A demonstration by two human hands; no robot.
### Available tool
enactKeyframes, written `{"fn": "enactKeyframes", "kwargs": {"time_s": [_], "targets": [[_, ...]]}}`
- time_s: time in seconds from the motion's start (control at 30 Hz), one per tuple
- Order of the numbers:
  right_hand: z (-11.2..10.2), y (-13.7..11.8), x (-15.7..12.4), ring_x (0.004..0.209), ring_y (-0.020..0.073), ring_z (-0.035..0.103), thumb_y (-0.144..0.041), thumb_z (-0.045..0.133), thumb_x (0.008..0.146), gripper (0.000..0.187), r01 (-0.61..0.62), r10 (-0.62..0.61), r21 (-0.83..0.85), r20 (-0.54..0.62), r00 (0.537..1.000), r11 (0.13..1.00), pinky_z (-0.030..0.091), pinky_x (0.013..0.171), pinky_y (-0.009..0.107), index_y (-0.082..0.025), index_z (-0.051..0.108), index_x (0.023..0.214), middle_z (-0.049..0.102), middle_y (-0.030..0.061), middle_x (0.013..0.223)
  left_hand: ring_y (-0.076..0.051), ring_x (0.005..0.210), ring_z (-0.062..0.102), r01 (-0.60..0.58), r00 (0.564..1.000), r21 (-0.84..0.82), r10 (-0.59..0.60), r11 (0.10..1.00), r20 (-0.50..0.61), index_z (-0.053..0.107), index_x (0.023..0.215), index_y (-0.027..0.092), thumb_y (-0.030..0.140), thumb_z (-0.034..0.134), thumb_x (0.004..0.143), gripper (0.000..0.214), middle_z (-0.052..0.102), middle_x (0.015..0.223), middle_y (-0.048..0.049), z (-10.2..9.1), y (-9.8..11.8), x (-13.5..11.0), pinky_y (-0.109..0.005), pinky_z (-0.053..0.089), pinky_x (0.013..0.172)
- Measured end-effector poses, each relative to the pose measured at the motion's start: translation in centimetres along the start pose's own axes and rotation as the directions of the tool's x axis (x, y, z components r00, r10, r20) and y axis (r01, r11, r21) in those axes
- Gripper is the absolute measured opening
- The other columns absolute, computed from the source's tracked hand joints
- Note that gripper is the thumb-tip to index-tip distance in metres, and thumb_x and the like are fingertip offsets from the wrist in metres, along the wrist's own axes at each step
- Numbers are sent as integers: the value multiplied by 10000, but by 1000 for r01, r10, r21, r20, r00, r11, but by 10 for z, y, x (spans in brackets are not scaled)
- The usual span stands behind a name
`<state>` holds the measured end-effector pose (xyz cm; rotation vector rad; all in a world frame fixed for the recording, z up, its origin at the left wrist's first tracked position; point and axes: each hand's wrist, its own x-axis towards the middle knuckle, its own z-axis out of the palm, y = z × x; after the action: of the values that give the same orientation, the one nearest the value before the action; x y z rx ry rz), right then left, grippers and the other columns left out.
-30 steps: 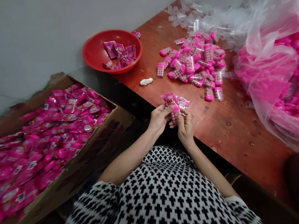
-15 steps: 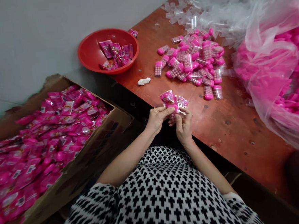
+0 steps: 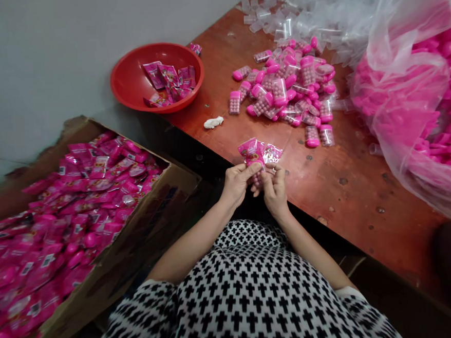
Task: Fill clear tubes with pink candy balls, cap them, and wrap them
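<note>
At the table's near edge, my left hand (image 3: 235, 185) is closed, its thumb pressing on a small clear bottle of pink balls (image 3: 256, 179) with a pink cap. My right hand (image 3: 275, 188) pinches the same bottle from the other side. A pink printed sachet (image 3: 252, 149) sticks up just above the bottle, against my fingers; whether it wraps the bottle is hard to tell. Behind my right fingertips lies another shiny pink sachet (image 3: 273, 153) on the table.
A heap of pink-capped bottles (image 3: 281, 85) lies farther back on the reddish table (image 3: 358, 190). A red bowl (image 3: 117, 89) with sachets stands left of it. Clear empty tubes (image 3: 289, 28) and a bag of pink caps (image 3: 400, 79) are behind. An open carton (image 3: 151, 205) of filled sachets stands at left.
The view has shifted slightly. The sachet above the bottle looks a little more spread, and my hands have drawn slightly closer around the bottle.
</note>
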<state>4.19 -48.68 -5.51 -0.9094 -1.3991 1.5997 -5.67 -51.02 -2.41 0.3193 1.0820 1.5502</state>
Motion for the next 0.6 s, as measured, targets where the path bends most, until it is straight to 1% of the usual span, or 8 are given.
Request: {"fn": "enactKeyframes", "kwargs": {"time_s": [0.13, 0.2, 0.23, 0.33, 0.4, 0.43, 0.53, 0.6], "targets": [[-2, 1, -1, 487, 101, 588, -453, 524, 854, 330, -115, 112, 169, 28, 993, 979, 493, 423, 201, -269, 335, 1053, 558, -92, 618, -73, 333, 440, 21, 1000, 50, -21, 999, 2, 584, 578, 103, 418, 781, 603, 372, 527, 478, 2, -4, -8, 1, -212, 355, 316], [-7, -2, 2, 511, 107, 599, -480, 543, 834, 371, -159, 150, 134, 78, 986, 978, 514, 456, 219, -269, 338, 1060, 574, -86, 638, -75, 374, 468, 8, 1000, 80, -6, 997, -28, 613, 584, 96, 402, 786, 597, 351, 549, 495, -8, -7, -6, 3, -209, 381, 362], [-11, -6, 5, 538, 112, 608, -492, 554, 823, 386, -164, 157, 69, 103, 982, 984, 527, 486, 235, -264, 355, 1063, 588, -75, 658, -77, 401, 486, -10, 999, 112, 14, 994, -39, 627, 583, 97, 392, 786, 597, 335, 562, 504, -11, -9, -4, 3, -210, 402, 398], [-27, -27, 24, 711, 136, 632, -511, 555, 816, 370, -48, 75, -245, 100, 992, 968, 545, 633, 285, -228, 474, 1040, 642, 1, 823, -101, 472, 544, -66, 998, 298, 61, 952, 24, 662, 588, 112, 377, 747, 648, 285, 607, 535, -18, -15, 6, 3, -224, 449, 501], [-35, -46, 41, 845, 156, 615, -516, 502, 846, 359, 77, -48, -420, 78, 996, 904, 521, 706, 297, -207, 546, 1023, 637, 49, 980, -113, 484, 559, -93, 993, 443, 48, 892, 110, 675, 597, 126, 370, 709, 691, 264, 627, 544, -16, -17, 11, 1, -230, 454, 527], [-38, -55, 49, 867, 161, 605, -515, 501, 847, 364, 126, -71, -471, 132, 989, 873, 507, 716, 295, -199, 570, 1014, 633, 55, 1007, -115, 485, 560, -99, 989, 504, 30, 858, 144, 679, 598, 131, 362, 695, 705, 255, 630, 541, -13, -16, 12, 0, -230, 452, 532], [-35, -71, 67, 731, 142, 575, -503, 558, 812, 337, 204, -15, -545, 331, 943, 813, 465, 660, 261, -171, 613, 841, 633, 19, 801, -107, 478, 545, -124, 986, 606, 32, 786, 161, 673, 570, 140, 338, 694, 704, 241, 619, 518, -3, -13, 11, -5, -219, 434, 529], [-29, -70, 70, 631, 119, 532, -471, 576, 804, 315, 217, -23, -548, 339, 941, 808, 437, 617, 243, -169, 582, 714, 581, -14, 659, -106, 479, 542, -132, 987, 608, 48, 783, 152, 669, 563, 141, 330, 697, 700, 236, 620, 521, -4, -11, 8, -7, -217, 428, 524]]}}
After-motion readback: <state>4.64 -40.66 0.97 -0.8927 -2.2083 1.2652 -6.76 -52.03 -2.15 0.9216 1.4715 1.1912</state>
